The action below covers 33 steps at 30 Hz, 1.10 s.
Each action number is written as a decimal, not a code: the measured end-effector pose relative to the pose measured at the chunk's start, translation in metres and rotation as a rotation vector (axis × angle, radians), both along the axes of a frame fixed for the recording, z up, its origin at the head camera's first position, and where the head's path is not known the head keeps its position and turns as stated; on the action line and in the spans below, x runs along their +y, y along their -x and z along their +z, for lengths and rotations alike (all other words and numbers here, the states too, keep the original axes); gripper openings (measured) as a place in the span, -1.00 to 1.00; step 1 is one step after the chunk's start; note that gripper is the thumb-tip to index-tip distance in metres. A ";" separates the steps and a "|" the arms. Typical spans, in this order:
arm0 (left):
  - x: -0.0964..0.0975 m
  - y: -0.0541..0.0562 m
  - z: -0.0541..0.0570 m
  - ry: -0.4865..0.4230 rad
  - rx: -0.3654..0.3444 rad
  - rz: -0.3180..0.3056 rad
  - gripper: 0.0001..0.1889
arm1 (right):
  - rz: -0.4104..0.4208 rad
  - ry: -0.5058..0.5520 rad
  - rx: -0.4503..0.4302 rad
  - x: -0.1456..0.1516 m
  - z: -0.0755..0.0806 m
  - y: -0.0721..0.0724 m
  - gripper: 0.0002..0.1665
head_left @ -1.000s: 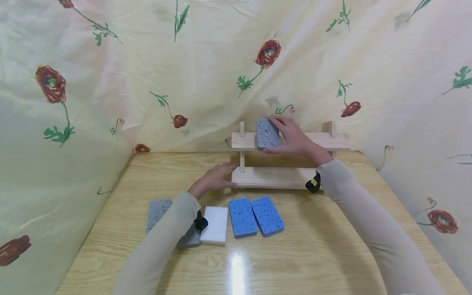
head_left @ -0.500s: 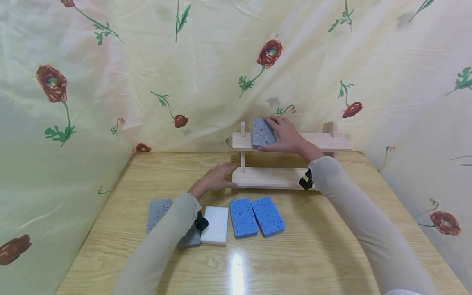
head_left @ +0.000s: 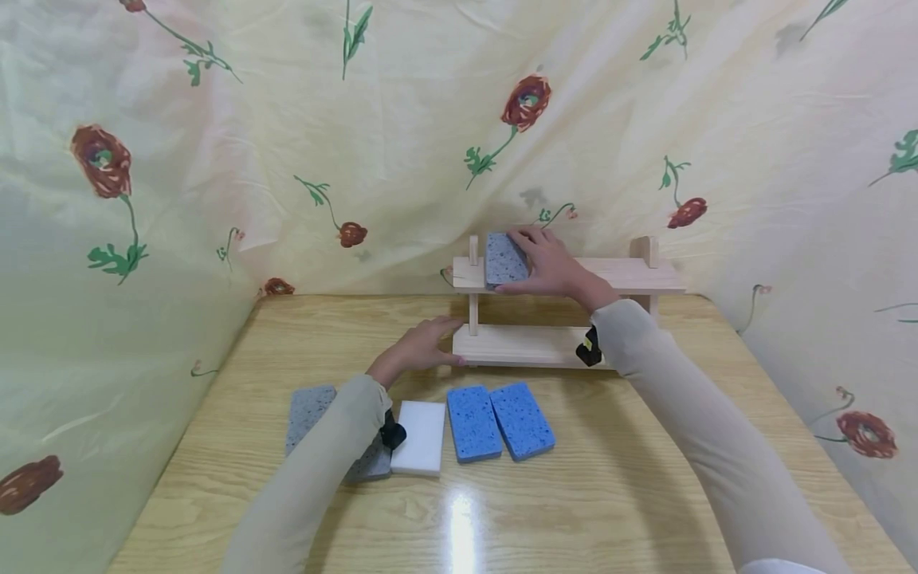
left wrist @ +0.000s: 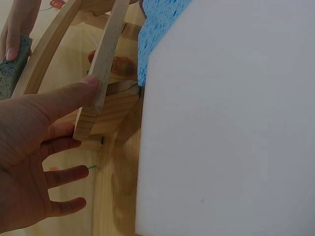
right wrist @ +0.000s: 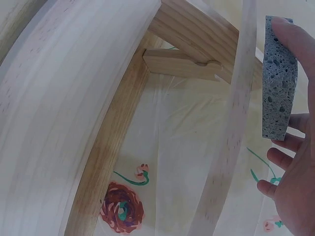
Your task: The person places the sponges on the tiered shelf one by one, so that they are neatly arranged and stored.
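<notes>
My right hand (head_left: 551,265) grips a grey speckled sponge (head_left: 505,259) by its edges, thumb at the front and fingers behind. The sponge sits at the left part of the top board of a small two-tier wooden shelf (head_left: 531,344), close to the left post. In the right wrist view the sponge (right wrist: 279,81) stands edge-on beside the upper board. My left hand (head_left: 425,344) holds the left end of the lower board; in the left wrist view the thumb lies on the board (left wrist: 101,73), with the other fingers spread behind and below.
Two blue sponges (head_left: 473,424) lie side by side before the shelf. Left of them is a white sponge (head_left: 419,438), then grey sponges (head_left: 310,408) partly covered by the left sleeve. Floral cloth (head_left: 402,143) hangs behind and at both sides of the wooden table (head_left: 545,518).
My right hand has moved the grey sponge leftward along the top board, nearer the left post. The left hand has stayed at the end of the lower board.
</notes>
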<state>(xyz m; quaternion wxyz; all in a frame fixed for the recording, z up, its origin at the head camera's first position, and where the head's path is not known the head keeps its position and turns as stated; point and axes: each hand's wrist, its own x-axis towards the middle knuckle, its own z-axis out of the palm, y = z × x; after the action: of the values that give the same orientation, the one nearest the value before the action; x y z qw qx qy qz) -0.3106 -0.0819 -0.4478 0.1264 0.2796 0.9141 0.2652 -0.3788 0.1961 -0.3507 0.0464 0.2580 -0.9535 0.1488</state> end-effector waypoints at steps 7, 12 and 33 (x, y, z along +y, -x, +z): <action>0.001 -0.001 0.001 -0.005 -0.002 0.002 -0.12 | -0.018 -0.016 -0.025 -0.004 0.000 -0.001 0.38; 0.001 0.000 0.000 -0.006 0.006 0.002 -0.11 | -0.024 -0.028 -0.039 -0.005 -0.001 0.001 0.38; 0.000 0.000 0.000 -0.010 0.007 -0.002 -0.12 | -0.001 -0.041 -0.099 -0.008 -0.002 0.003 0.32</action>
<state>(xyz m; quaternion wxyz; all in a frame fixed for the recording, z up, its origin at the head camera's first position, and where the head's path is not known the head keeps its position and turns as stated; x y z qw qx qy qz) -0.3106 -0.0816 -0.4479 0.1221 0.2821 0.9129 0.2686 -0.3818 0.1880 -0.3524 -0.0063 0.2507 -0.9576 0.1417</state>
